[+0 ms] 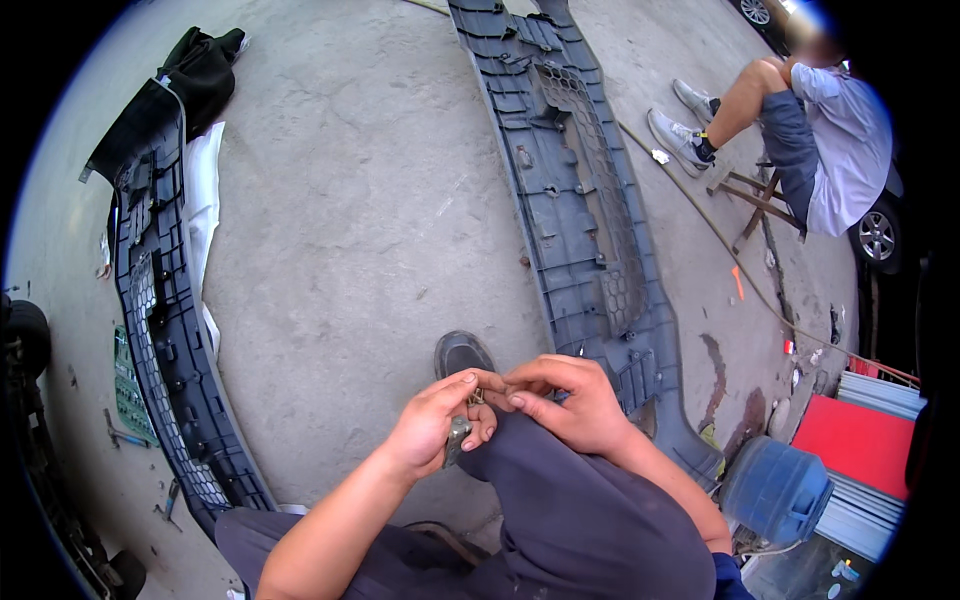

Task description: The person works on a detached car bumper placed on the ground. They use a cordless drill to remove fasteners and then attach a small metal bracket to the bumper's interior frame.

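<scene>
Above my bent knee, my two hands meet at the fingertips. My left hand is curled, palm partly up, around several small brass-coloured pieces. A dull grey-green metal piece sticks out below its palm. My right hand is closed in a pinch against the left fingertips; whatever lies between is too small to make out. Just beyond it, a long black plastic car bumper lies with its ribbed inner side up. Past my hands shows my dark shoe.
A second bumper lies at left on a white sheet, near dark cloth, a green tool tray and a hammer. At right sit a person on a wooden stool, a hose, a blue water jug and a red panel.
</scene>
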A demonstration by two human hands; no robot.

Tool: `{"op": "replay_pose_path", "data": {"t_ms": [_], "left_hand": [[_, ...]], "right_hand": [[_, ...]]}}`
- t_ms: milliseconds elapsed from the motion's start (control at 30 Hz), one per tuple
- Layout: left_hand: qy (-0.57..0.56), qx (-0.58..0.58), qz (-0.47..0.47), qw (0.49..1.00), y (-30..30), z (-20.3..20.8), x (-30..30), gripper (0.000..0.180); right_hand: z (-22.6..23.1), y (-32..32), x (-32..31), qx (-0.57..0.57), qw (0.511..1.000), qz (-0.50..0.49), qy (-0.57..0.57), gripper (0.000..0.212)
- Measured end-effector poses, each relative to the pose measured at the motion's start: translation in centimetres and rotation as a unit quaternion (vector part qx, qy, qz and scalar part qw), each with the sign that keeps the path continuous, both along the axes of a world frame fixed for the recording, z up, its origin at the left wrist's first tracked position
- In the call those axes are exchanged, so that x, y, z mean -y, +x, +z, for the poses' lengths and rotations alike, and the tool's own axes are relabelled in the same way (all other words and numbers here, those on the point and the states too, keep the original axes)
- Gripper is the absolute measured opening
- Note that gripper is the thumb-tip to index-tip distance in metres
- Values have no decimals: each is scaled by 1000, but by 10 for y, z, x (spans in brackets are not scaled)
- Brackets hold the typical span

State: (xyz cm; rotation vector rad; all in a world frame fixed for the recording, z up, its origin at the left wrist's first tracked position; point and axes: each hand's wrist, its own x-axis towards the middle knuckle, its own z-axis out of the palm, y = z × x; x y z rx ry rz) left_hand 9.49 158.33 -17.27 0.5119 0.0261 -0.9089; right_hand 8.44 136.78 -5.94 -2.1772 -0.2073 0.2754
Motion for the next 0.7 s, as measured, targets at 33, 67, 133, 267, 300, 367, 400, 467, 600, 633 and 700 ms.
{"op": "replay_pose_path", "data": {"t_ms": [33,67,133,267,300,367,400,467,600,633,700], "left_hand": [[-2,-9,4,1000,-1,0,0,46],[-10,-14,7,1000,-3,-4,0,45],[-27,-22,13,999,-4,-13,-1,43],[-58,-47,25,997,1,-7,-7,38],[-73,-45,27,996,2,-6,-7,37],[-79,-41,26,996,4,-5,-4,36],[-69,-39,23,997,3,-5,-1,35],[-49,-38,23,998,4,-4,11,32],[-9,-40,37,998,0,-8,8,24],[7,-30,43,999,0,-10,5,24],[26,-23,30,999,-3,-18,4,25]], "right_hand": [[-3,-5,8,1,1000,-27,-8,23],[-11,-13,14,-49,992,-113,37,20],[-30,-16,38,-87,987,-99,-89,29],[-88,-54,85,-77,873,-56,-478,65],[-91,-62,87,-105,874,-76,-468,76],[-92,-82,96,-160,871,-121,-448,98],[-105,-96,110,-141,881,-145,-429,113],[-108,-112,127,-165,862,-168,-449,118],[-134,-125,133,-114,862,-203,-450,118],[-144,-121,132,-83,881,-204,-418,108],[-172,-124,131,-57,897,-229,-373,98]]}}
